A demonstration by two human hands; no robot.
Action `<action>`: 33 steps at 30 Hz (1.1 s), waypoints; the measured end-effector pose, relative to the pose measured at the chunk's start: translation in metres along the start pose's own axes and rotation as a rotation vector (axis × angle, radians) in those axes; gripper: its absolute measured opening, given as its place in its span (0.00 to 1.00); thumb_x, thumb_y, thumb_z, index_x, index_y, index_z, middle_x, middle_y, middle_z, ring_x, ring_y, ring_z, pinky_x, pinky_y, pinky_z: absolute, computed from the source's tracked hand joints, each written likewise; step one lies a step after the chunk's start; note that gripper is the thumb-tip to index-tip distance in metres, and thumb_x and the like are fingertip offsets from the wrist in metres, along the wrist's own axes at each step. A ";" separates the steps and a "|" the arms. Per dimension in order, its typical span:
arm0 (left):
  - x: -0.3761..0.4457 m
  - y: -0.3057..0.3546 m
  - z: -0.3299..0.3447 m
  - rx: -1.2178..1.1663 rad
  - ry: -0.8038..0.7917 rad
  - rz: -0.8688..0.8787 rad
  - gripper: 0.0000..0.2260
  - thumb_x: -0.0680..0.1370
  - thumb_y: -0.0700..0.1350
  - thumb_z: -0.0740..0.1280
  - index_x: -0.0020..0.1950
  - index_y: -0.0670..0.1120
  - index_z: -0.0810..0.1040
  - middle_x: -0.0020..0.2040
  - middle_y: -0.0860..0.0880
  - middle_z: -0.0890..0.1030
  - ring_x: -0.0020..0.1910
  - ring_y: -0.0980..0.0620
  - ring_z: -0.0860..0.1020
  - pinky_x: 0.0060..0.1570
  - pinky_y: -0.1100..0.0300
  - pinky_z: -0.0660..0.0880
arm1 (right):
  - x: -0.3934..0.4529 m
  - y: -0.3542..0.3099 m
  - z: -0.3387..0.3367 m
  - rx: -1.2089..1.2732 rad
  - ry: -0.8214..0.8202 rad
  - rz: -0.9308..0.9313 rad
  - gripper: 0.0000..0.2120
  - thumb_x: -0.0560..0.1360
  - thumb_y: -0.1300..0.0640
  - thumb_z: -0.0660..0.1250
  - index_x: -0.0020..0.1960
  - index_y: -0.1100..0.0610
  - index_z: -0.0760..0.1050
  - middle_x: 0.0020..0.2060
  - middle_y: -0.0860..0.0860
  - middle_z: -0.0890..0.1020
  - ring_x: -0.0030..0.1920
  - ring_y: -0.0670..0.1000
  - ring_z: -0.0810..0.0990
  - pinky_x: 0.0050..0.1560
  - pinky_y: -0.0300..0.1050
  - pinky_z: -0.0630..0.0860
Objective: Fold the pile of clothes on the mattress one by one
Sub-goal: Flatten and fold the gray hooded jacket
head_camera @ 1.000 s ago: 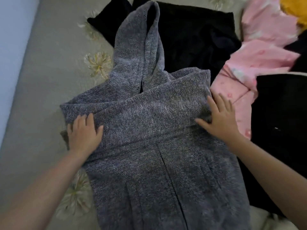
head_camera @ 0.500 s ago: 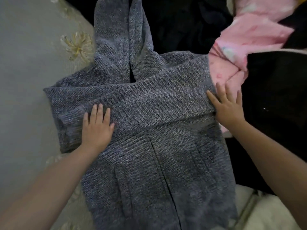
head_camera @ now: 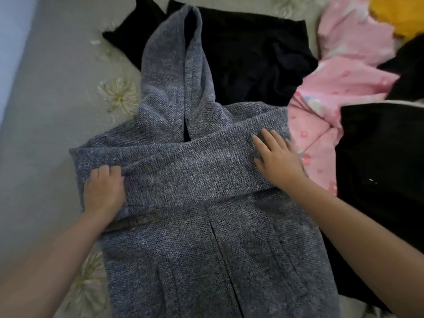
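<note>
Writing or brand marks cannot be read on any garment. Grey hoodie is laid flat, front up, on the mattress, long axis running from the near edge of the view toward the far side, hood pointing away from the person. Both sleeves are folded across the chest in a band running left to right. A centre seam or zip line runs down the lower front. Left hand is placed at the left end of the sleeve band, fingers curled and gripping the fabric edge. Right hand is laid flat on the right end of the band, fingers straight and spread, pressing the cloth, nothing grasped. A black garment is spread beyond the hood, partly covered by it. Pink patterned clothing is bunched just beside the hoodie's right shoulder, touching or nearly touching it. Another black garment lies at the right, under the right forearm. A yellow item is seen at the far right corner. Mattress cover is grey-beige with pale flower prints. A pale wall is seen along the left edge.
</note>
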State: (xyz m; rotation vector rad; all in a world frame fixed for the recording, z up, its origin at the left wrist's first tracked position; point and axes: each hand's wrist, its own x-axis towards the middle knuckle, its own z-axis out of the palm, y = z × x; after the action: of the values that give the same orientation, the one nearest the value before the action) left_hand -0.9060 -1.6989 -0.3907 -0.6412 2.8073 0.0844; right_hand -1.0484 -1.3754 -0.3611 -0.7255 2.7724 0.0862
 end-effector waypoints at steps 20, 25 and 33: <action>0.014 0.010 0.021 -0.121 -0.032 0.060 0.30 0.79 0.51 0.57 0.75 0.39 0.49 0.75 0.39 0.46 0.74 0.43 0.41 0.71 0.49 0.40 | 0.040 -0.011 0.021 0.052 0.239 0.052 0.24 0.76 0.53 0.60 0.69 0.60 0.66 0.69 0.63 0.65 0.71 0.65 0.60 0.67 0.68 0.49; 0.019 0.007 0.032 -0.049 -0.123 0.040 0.31 0.79 0.57 0.48 0.75 0.41 0.41 0.76 0.43 0.40 0.74 0.47 0.37 0.71 0.52 0.36 | 0.038 -0.012 0.047 -0.016 -0.105 0.051 0.26 0.80 0.43 0.45 0.75 0.47 0.44 0.75 0.52 0.44 0.75 0.53 0.42 0.72 0.52 0.38; 0.066 0.004 0.013 -0.214 0.089 0.046 0.33 0.79 0.59 0.46 0.74 0.36 0.48 0.75 0.38 0.48 0.74 0.44 0.44 0.71 0.54 0.39 | 0.083 -0.040 -0.001 0.231 0.264 0.044 0.18 0.78 0.59 0.56 0.64 0.69 0.70 0.64 0.66 0.70 0.66 0.64 0.69 0.65 0.57 0.66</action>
State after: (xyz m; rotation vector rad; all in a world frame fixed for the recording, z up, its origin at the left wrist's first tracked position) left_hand -0.9620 -1.7213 -0.4208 -0.6420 2.9243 0.3782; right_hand -1.0988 -1.4492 -0.3825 -0.6567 2.9771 -0.3401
